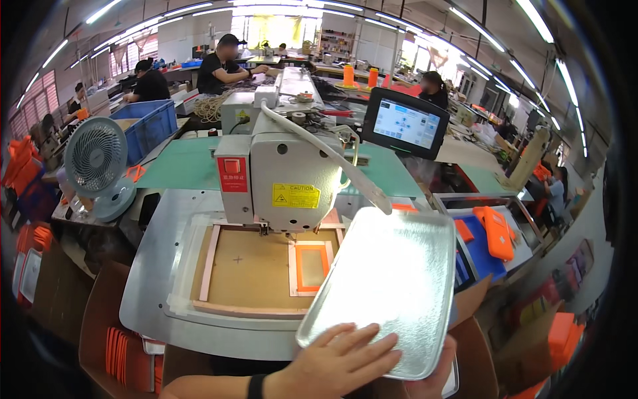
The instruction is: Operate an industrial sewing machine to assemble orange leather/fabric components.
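Note:
A shiny silver, rounded rectangular tray-like panel [392, 286] with a raised rim is tilted over the right front of a sewing machine's metal bed. My right hand [435, 376] grips its lower right edge, the thumb side showing and the other fingers hidden behind it. Across the panel's lower part lies my left hand [342, 362], fingers spread, a black band on its wrist. To the left of the panel, a pink-edged frame [207, 266] rests on the bed around a brown board [246, 276]. An orange rectangular border [299, 269] lies inside it, under the machine head [286, 176].
A lit screen [405, 125] stands behind right. At left are a fan [98, 156] and a blue crate [149, 130]. Cardboard boxes [100, 319] below hold orange pieces. An orange case [494, 233] lies on blue material at right. Several people work farther back.

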`<state>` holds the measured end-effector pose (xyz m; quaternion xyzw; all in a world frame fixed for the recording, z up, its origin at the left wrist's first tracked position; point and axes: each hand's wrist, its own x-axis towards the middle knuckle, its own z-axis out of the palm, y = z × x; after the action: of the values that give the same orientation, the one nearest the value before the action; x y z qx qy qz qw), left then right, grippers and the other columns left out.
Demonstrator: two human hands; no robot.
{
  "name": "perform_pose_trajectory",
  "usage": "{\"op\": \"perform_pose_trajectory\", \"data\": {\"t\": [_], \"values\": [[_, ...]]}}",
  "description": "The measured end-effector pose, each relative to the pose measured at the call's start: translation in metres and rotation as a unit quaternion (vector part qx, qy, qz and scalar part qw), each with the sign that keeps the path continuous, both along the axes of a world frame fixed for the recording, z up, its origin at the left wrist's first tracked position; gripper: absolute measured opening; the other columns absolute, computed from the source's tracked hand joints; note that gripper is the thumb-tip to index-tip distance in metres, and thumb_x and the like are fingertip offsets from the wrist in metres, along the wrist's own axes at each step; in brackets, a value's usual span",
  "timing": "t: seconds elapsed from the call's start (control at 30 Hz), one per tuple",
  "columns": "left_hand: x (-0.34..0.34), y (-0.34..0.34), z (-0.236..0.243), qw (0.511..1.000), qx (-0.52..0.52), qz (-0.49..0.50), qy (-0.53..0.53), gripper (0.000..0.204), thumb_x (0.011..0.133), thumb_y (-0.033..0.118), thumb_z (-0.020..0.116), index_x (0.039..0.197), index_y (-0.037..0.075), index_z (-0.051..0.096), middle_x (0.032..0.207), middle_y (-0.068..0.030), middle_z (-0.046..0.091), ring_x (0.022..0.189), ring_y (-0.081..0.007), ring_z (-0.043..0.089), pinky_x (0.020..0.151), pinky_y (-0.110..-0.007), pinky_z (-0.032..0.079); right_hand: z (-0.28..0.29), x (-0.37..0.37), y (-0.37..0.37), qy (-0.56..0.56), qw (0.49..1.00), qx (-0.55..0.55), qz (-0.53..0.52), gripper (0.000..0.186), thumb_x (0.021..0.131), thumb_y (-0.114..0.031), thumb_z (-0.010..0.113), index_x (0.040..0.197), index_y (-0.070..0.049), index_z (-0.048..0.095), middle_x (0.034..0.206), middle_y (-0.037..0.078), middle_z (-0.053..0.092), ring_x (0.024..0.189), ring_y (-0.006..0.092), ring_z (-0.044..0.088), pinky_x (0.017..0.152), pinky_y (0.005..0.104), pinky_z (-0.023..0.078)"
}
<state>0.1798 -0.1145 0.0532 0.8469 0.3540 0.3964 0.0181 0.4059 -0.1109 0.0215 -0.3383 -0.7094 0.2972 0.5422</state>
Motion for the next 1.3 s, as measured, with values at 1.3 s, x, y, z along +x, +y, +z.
{"op": "perform_pose_trajectory", "data": {"t": [1.3], "values": [[-0.183, -0.009, 0.001, 0.944, -0.016, 0.312, 0.11, 0.024, 0.069, 0.002, 0.075, 0.09, 0.007, 0.065, 0.093, -0.0045, 0.067, 0.09, -0.0276, 0.06, 0.08, -0.038, 0.05, 0.032, -0.067, 0.156, -0.36, 0.881, 0.247, 0.182, 0.021, 0.077, -0.002, 0.067, 0.096, -0.002, 0.059, 0.096, 0.01, 0.066, 0.084, 0.0281, 0.062, 0.073, 0.0387, 0.052]]}}
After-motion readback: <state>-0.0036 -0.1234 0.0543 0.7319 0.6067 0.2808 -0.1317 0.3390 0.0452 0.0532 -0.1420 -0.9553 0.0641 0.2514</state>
